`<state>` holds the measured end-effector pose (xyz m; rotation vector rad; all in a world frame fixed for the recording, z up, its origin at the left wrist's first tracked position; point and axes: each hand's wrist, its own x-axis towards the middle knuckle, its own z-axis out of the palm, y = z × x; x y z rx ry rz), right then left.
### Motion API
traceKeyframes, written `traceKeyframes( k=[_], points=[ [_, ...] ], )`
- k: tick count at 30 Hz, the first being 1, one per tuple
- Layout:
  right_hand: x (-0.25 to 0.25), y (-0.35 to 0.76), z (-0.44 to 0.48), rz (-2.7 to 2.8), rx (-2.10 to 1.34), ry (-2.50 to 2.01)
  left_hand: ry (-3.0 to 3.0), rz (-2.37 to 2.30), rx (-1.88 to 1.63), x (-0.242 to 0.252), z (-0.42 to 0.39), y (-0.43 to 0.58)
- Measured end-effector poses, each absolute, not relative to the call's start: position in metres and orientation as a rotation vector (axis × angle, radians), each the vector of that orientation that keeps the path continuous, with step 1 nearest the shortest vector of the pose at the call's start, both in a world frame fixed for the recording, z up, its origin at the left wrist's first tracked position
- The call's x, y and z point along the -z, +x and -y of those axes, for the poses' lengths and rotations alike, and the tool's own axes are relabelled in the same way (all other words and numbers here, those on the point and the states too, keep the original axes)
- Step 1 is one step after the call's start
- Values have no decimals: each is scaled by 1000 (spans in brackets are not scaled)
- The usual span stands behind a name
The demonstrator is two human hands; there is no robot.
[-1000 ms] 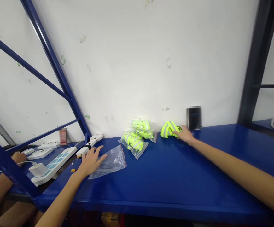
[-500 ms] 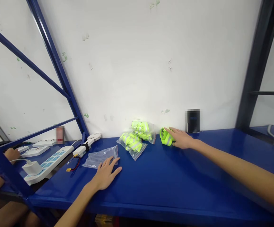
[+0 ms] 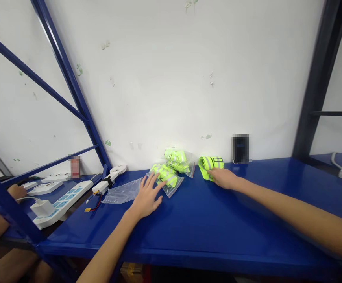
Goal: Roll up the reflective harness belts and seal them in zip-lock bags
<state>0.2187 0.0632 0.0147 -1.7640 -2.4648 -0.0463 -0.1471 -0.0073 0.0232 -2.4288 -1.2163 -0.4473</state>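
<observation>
A rolled-up, fluorescent yellow reflective vest [image 3: 211,162] with grey stripes and a black-edged rectangle lies near the wall. My right hand [image 3: 225,179] has its fingers closed on the roll's near right side; the fingertips are partly hidden against it. My left hand [image 3: 148,198] is open, fingers spread, above the table between a flat clear zip bag [image 3: 120,192] and a bagged yellow reflective vest [image 3: 167,175]. Its fingertips overlap both in view; whether they touch is unclear. Behind that lies a second bagged reflective vest [image 3: 178,159].
On the blue table [image 3: 206,224], a white handheld fan [image 3: 118,169] and a white pack with wires [image 3: 100,188] lie left. A blurred black device [image 3: 241,149] stands by the wall. Beyond the blue post [image 3: 11,204] are a power strip [image 3: 66,202] and another person's hand [image 3: 17,191].
My left hand has moved right and away from me, toward the bagged vests. My right hand has gone from lying over the roll to gripping its near side, and the roll now shows its black-edged rectangle.
</observation>
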Motion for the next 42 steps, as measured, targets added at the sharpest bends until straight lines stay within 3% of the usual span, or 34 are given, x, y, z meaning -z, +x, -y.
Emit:
traceKeyframes(
  k=[7, 11, 16, 19, 23, 32, 36, 42],
  points=[
    [-32, 207, -64, 2398, 54, -1846, -2484, 1297, 340, -50, -43, -89],
    [-45, 189, -28, 2274, 112, -1368, -2631, 1244, 320, -64, -55, -74],
    [-23, 157, 1, 1998, -627, -1011, -2562, 1055, 781, -38, -65, -79],
    [-4, 149, 0, 1941, -781, -1030, -2567, 1032, 887, -25, -67, -87],
    [2, 151, -1, 1999, -791, -1021, -2474, 1065, 990, -21, -62, -88],
    [-5, 156, 9, 1945, -759, -865, -2257, 1326, 695, -26, -53, -78],
    [-5, 161, 5, 1706, -701, -866, -2277, 1261, 833, -32, -39, -65],
    [-4, 161, 3, 1854, -741, -892, -2295, 1267, 1009, -25, -20, -26]
  ],
)
